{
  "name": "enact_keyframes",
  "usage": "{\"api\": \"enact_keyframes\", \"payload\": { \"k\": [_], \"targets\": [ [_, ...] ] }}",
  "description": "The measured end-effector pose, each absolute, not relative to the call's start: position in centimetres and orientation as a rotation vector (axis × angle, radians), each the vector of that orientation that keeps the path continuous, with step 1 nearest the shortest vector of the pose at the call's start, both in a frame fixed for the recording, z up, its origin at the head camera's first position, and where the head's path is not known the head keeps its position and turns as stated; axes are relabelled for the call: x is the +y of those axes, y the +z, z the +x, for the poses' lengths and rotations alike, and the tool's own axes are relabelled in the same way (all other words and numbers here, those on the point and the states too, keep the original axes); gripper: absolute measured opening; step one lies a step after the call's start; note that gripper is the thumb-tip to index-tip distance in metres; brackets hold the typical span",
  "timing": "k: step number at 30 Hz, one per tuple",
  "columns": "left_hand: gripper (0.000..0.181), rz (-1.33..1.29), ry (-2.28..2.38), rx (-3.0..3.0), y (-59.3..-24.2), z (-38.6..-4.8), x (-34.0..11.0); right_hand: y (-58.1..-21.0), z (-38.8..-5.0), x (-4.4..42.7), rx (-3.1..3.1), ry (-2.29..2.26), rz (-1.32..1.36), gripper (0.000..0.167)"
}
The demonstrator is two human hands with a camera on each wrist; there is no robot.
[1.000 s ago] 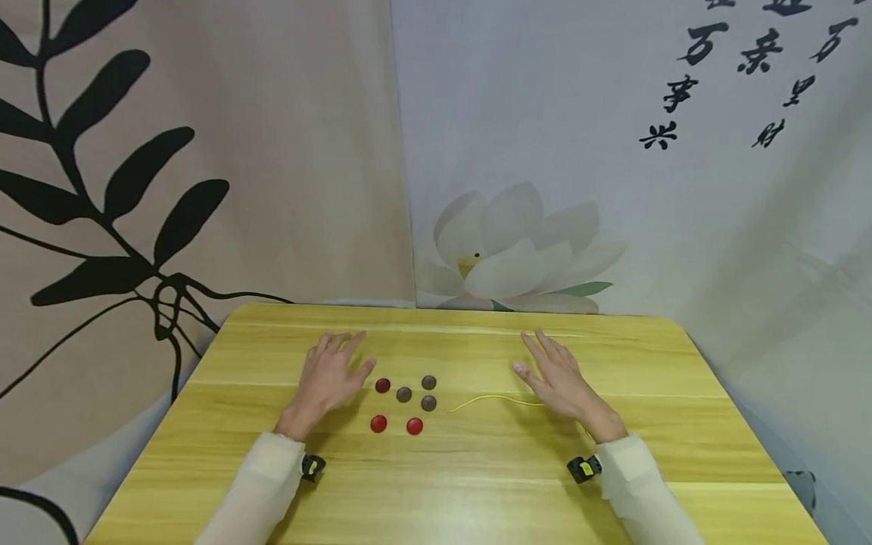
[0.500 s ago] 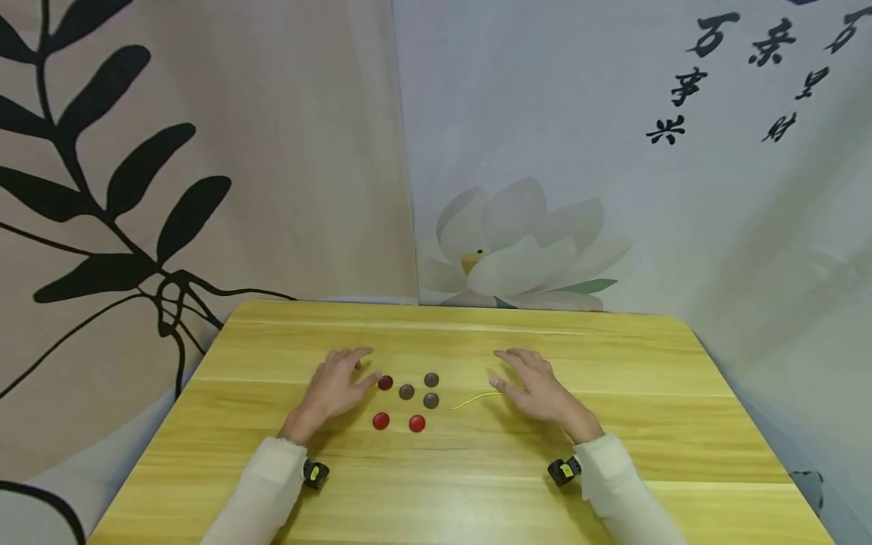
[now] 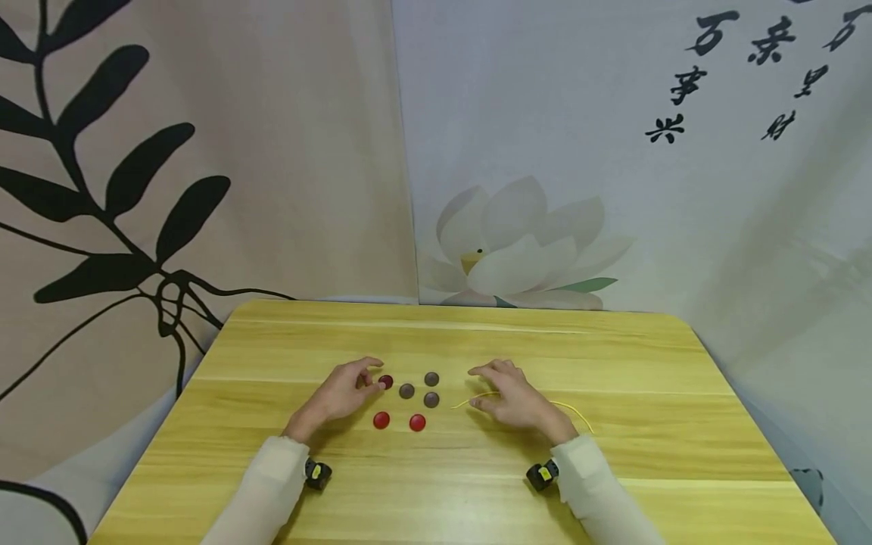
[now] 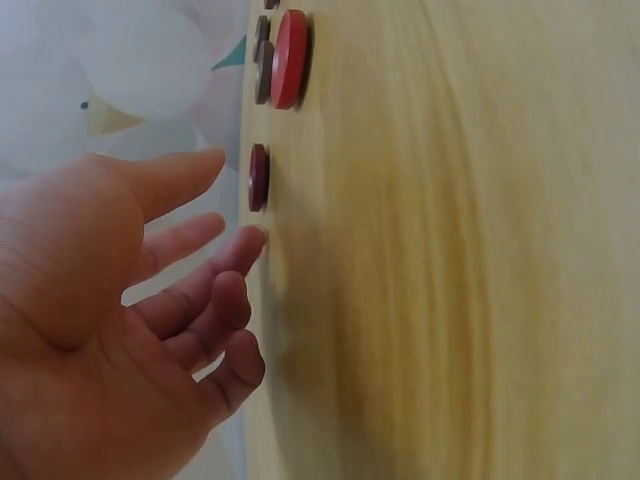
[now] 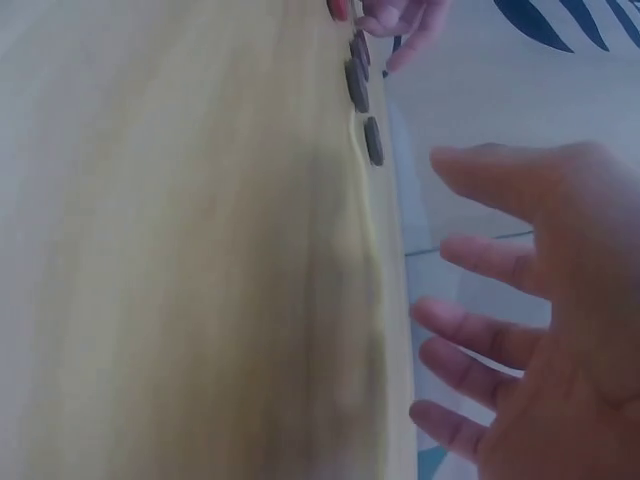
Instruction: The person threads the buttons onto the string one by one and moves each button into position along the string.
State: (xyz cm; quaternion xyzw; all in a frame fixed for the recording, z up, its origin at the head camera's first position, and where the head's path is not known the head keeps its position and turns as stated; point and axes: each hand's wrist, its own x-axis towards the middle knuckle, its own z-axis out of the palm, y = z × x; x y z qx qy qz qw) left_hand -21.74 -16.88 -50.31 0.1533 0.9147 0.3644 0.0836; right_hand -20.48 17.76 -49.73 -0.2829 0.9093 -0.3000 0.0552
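Note:
My left hand (image 3: pixel 343 392) hovers beside a dark red disc (image 3: pixel 386 381), its thumb and forefinger apart. In the left wrist view a gap shows between the fingers and the dark red disc (image 4: pixel 259 178). Three grey-brown discs, one of them the nearest grey-brown disc (image 3: pixel 406 390), lie to its right. Closer to me lie a bright red disc (image 3: pixel 381 420) and another red disc (image 3: pixel 418 422). My right hand (image 3: pixel 519 401), fingers loosely bent and holding nothing, is above a thin yellow cord (image 3: pixel 572 409), hiding its middle stretch.
Everything lies flat on a wooden table (image 3: pixel 436 484) with rounded far corners. Behind it hangs a printed cloth backdrop (image 3: pixel 306 151) with leaves, a lotus and writing. Small black devices sit on both wrists, such as the left wrist camera (image 3: pixel 317 474).
My right hand has moved left and slightly toward me, over the cord. The left hand has shifted a little right to the dark red disc, its fingers bending more. The discs have stayed in place.

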Motion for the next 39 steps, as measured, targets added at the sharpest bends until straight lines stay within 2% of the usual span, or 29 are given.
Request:
{"api": "enact_keyframes", "payload": {
  "k": [10, 21, 39],
  "targets": [
    [0.035, 0.419, 1.143, 2.676, -51.0, -22.2, -16.8, -51.0, -20.8, 16.5, 2.745, -0.911, -0.963, 0.031],
    [0.022, 0.365, 1.176, 2.619, -51.0, -22.5, -16.4, -51.4, -21.7, 16.4, 2.64, -0.981, -0.913, 0.016],
    [0.014, 0.331, 1.162, 2.654, -50.9, -22.6, -16.5, -51.6, -22.0, 15.9, 2.585, -1.069, -0.78, 0.009]
  ]
}}
